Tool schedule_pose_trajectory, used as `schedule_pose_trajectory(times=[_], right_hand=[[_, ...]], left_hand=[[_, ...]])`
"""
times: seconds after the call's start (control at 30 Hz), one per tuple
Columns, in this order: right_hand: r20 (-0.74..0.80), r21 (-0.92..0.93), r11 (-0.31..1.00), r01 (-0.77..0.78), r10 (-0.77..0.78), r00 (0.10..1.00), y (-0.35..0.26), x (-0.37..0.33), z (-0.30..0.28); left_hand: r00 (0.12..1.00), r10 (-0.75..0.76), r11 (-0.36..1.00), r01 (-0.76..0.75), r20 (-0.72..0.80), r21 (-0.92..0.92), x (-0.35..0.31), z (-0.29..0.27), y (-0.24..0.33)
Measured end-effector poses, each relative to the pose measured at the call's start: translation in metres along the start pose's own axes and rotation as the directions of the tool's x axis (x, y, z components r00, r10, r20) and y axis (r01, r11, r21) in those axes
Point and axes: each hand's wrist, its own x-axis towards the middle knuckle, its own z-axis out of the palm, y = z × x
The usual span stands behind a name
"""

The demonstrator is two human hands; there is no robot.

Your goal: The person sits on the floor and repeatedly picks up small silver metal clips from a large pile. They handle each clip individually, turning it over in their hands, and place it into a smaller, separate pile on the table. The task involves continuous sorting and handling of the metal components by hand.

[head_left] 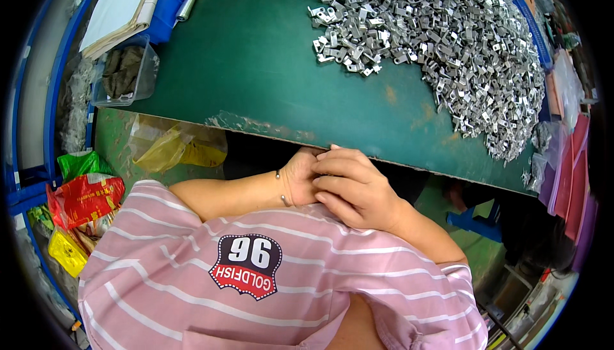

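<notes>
My left hand point(298, 175) rests in front of my body at the table's near edge, a thin metal bangle on its wrist. Its fingers are hidden behind my right hand point(352, 183), so their pose does not show. The right fingers lie loosely over the left hand, slightly apart, and no object is visible in them. Nearest to both hands is the worn front edge of the green table point(256, 75). Farther off, at the back right of the tabletop, spreads a large heap of small bent metal brackets point(435, 36), out of contact with either hand.
At the table's left stand a clear plastic box point(144, 81) with a dark cloth point(123, 70), a stack of papers point(121, 4) and a blue bin point(169, 11). Coloured plastic bags point(86, 199) lie below left. Pink and purple sheets point(572, 171) hang at the right.
</notes>
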Motion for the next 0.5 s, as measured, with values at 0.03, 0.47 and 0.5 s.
schedule_pose_trajectory(times=[0.03, 0.47, 0.5], right_hand=[[-0.022, 0.040, 0.999, 0.001, 0.000, 1.000, -0.002, -0.002, -0.002], [-0.590, 0.019, 0.940, -0.340, 0.285, 0.755, -0.001, -0.027, -0.053], [-0.583, 0.022, 0.937, -0.349, 0.295, 0.757, -0.002, -0.027, -0.052]], left_hand=[[1.000, -0.009, 1.000, 0.010, -0.007, 0.007, 0.001, -0.001, 0.000], [0.880, 0.409, 0.912, -0.386, -0.241, 0.136, 0.065, 0.032, 0.031], [0.881, 0.414, 0.908, -0.385, -0.228, 0.164, 0.070, 0.032, 0.029]])
